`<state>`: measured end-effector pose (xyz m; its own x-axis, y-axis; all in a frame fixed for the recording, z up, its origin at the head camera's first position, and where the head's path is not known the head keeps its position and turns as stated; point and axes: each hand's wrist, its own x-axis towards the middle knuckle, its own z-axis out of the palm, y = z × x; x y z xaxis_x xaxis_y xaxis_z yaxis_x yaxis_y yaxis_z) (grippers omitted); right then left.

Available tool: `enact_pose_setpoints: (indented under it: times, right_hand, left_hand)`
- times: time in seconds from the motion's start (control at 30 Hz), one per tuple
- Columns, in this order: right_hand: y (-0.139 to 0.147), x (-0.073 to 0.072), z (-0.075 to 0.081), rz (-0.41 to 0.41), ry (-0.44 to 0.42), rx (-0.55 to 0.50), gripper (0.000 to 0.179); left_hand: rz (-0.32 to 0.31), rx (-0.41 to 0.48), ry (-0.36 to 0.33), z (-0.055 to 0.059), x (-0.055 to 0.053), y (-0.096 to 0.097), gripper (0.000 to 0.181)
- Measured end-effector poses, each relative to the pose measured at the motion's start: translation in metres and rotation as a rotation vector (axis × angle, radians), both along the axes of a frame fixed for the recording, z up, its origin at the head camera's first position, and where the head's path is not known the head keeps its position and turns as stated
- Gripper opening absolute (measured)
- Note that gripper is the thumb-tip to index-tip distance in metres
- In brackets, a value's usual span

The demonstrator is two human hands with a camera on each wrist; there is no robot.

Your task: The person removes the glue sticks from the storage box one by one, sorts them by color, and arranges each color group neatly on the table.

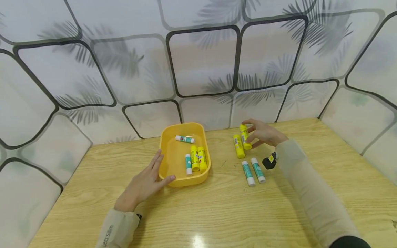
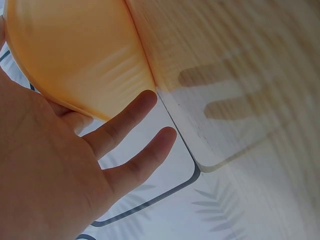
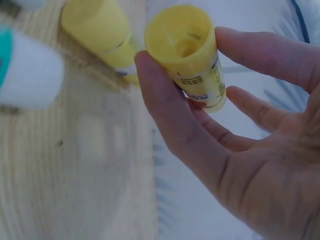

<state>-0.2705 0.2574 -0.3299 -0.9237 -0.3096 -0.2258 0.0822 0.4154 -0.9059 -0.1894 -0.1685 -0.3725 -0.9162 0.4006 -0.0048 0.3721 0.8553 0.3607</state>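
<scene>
My left hand (image 1: 143, 186) rests on the left side of a yellow-orange plastic tray (image 1: 174, 156), thumb at the near rim. Its fingers lie straight; two stand apart from the outer wall in the left wrist view. Within the tray are two yellow glue sticks (image 1: 194, 158) and two white-and-teal ones (image 1: 188, 164). Off to the right, my right hand (image 1: 265, 135) pinches another yellow glue stick (image 3: 200, 80) between thumb and fingers, its hollow base facing the wrist camera. Beside that one, a yellow glue stick (image 1: 238, 146) lies on the table.
Two white-and-teal glue sticks (image 1: 248, 173) lie side by side on the wooden table (image 1: 192, 210), nearer than the right hand. Behind the table's far edge rises a patterned white wall covering (image 1: 204, 63), close behind the tray. A black camera (image 1: 269, 161) sits at the right wrist.
</scene>
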Motion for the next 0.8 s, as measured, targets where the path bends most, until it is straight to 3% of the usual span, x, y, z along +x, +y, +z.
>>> enact_pose_setpoints:
  times: [0.43,0.8]
  right_hand:
    - [0.011,-0.001,-0.019,-0.015,-0.049,0.036,0.09]
    - [0.009,-0.004,-0.025,-0.018,-0.066,0.071,0.087]
  left_hand:
    - [-0.002,0.011,-0.005,0.0,0.001,0.0,0.094]
    - [0.001,0.007,-0.009,0.001,0.0,0.0,0.094]
